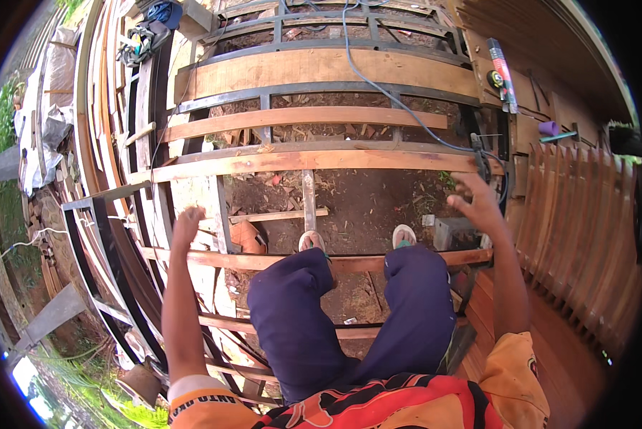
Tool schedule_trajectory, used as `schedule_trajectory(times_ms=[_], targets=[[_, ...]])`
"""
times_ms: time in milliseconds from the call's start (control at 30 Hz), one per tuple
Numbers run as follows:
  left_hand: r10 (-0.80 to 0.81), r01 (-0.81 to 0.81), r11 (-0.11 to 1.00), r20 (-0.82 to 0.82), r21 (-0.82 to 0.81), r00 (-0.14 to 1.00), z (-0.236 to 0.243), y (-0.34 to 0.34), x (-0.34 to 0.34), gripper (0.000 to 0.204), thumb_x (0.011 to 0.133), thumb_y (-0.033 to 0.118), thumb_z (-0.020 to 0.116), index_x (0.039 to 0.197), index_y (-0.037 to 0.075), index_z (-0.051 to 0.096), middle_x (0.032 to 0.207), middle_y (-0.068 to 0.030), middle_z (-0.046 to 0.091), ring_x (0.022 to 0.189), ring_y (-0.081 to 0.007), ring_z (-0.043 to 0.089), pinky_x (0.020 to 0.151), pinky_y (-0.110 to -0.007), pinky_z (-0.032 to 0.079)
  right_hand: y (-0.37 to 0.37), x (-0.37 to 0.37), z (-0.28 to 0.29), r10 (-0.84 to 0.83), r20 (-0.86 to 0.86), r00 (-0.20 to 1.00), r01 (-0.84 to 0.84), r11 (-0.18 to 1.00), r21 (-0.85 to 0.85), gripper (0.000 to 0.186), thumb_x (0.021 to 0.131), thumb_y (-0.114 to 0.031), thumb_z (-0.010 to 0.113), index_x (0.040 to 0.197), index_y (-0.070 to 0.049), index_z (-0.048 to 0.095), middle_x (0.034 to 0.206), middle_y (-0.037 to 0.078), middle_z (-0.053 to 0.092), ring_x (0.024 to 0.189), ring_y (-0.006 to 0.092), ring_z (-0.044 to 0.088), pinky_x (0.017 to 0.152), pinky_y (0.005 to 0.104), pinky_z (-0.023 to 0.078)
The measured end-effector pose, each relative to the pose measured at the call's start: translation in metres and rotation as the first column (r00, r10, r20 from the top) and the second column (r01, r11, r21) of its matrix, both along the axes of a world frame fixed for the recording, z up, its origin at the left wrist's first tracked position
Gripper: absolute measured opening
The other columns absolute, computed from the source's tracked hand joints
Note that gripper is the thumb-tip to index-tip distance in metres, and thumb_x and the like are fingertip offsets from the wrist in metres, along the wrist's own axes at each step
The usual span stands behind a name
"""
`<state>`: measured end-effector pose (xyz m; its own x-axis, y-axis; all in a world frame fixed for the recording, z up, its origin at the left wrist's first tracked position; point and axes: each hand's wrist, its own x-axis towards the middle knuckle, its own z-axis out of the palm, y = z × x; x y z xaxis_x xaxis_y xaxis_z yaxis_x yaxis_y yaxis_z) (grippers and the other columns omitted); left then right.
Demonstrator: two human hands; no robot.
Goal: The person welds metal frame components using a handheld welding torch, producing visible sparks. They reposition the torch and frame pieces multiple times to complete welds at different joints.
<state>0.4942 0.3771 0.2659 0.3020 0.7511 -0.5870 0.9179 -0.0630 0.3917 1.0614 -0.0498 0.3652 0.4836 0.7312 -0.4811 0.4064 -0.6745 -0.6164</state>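
Left hand (187, 222) is hovering loosely curled and empty over the metal frame (224, 214), right hand (478, 204) is reaching open-fingered (holding nothing) just beside the wooden plank (314, 161) lying across it.

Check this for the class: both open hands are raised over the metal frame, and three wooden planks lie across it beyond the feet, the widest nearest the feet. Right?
Not quite: the head view shows the widest plank farthest from the feet. The rest holds: left hand and right hand are open above the metal frame.

Purple cup (548, 129), blue cable (378, 84), perhaps a bag (143, 39).
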Motion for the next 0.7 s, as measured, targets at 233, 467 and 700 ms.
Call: schedule_trajectory(times_ms=[233,467,700], targets=[[0.522,-0.269,0.510,0.046,-0.817,0.852,0.248,-0.273,-0.080,0.025,0.102,0.022,0.065,0.106,-0.002,0.071,0.098,-0.0093,0.075,0.087,-0.0189,0.072,0.083,-0.033,0.058,-0.138,-0.127,0.162,0.318,-0.154,0.936,-0.352,0.873,-0.338,0.046,0.086,-0.031,0.078,0.124,-0.007,0.069,0.105,0.024,0.067,0.102,0.0442,0.067,0.091,0.0492,0.055],[0.045,0.032,0.640,0.079,-0.768,0.996,0.427,-0.251,-0.052,0.019,0.087,0.013,0.072,0.101,0.000,0.075,0.103,-0.0124,0.077,0.091,-0.0195,0.072,0.085,-0.034,0.057,-0.177,-0.197,0.234,0.387,-0.540,0.747,-0.603,0.736,-0.307,0.039,0.084,-0.023,0.073,0.119,-0.008,0.069,0.110,0.017,0.073,0.105,0.0331,0.070,0.088,0.0450,0.055],[-0.261,0.550,0.542,0.495,-0.636,0.829,0.427,-0.231,-0.072,0.036,0.083,0.024,0.076,0.108,0.000,0.073,0.101,-0.0201,0.076,0.095,-0.0318,0.073,0.087,-0.042,0.055,-0.132,-0.182,0.314,0.504,-0.649,0.569,-0.615,0.786,0.071,0.040,0.086,-0.018,0.072,0.125,-0.011,0.066,0.111,0.015,0.073,0.101,0.0254,0.071,0.086,0.0401,0.053]])
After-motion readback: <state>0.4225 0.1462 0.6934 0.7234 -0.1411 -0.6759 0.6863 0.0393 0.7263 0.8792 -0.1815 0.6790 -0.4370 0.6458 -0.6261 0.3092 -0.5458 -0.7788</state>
